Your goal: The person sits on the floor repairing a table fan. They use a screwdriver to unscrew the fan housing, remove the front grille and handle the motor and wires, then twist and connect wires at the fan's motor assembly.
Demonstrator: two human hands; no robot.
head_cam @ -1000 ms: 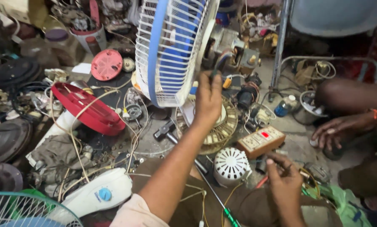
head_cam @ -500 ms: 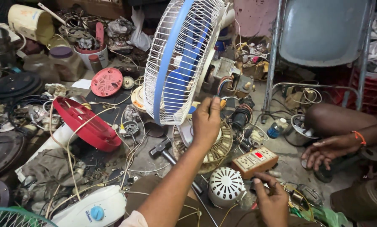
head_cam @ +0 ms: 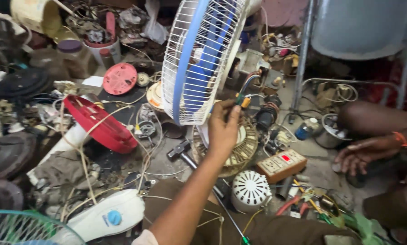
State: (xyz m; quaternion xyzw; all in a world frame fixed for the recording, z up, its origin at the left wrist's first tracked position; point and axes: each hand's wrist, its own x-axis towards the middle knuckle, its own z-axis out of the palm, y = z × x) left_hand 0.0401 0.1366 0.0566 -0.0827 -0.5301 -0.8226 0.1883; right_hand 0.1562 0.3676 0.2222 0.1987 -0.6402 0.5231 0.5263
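A table fan [head_cam: 199,59] with a white wire grille and blue blades stands upright in the middle of a cluttered floor. My left hand [head_cam: 224,129] reaches up behind its right side, and the fingers pinch a bundle of coloured wires [head_cam: 245,93] with a yellow connector at the fan's back. Just under the hand lies a round brass-coloured motor winding [head_cam: 242,152]. A thin screwdriver [head_cam: 228,218] lies across my lap. My right hand is out of the picture.
Another person's hand [head_cam: 362,154] with an orange band rests on the floor at right. Around lie a beige socket board [head_cam: 280,164], a white vented motor cap [head_cam: 251,190], a hammer [head_cam: 181,149], a red fan part [head_cam: 106,122], a white fan base [head_cam: 108,218] and metal chair legs [head_cam: 303,68].
My left hand has lifted from the motor winding to the wires behind the fan. My right hand, earlier low at the right by the socket board, has dropped out of view.
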